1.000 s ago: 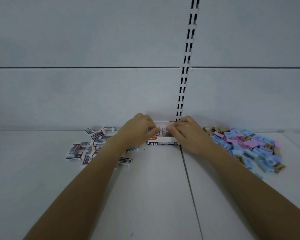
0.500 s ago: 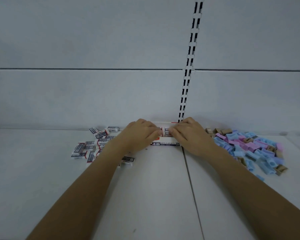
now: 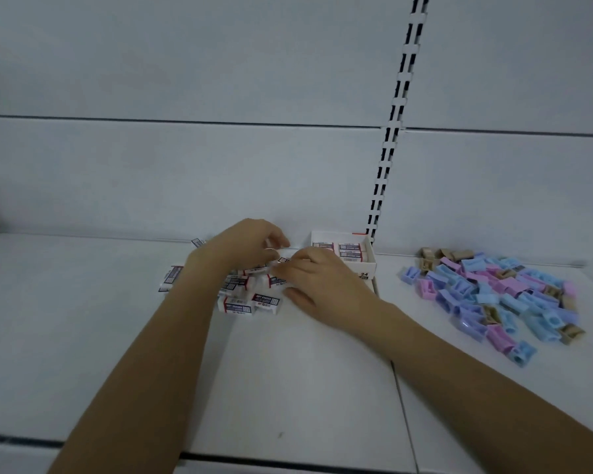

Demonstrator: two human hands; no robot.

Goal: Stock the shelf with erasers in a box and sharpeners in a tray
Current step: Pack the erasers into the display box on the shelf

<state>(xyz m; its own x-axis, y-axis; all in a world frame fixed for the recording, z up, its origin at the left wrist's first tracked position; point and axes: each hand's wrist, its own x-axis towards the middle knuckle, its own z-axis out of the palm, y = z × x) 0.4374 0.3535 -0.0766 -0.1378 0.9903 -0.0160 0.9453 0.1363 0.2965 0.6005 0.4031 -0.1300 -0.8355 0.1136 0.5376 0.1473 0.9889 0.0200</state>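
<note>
Left grip [image 3: 245,249], right grip [image 3: 319,280] on loose erasers [image 3: 250,304] beside box [image 3: 338,237]

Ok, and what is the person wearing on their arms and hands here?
Nothing visible. The left forearm and right forearm are bare to the frame edge, with no sleeves. The left hand and right hand wear no gloves, and no rings, watch or bracelet show.

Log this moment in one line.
step: gathering erasers | left hand: on loose erasers | right hand: same pile, grip unclear | box: partly filled | sharpeners: untouched
</note>
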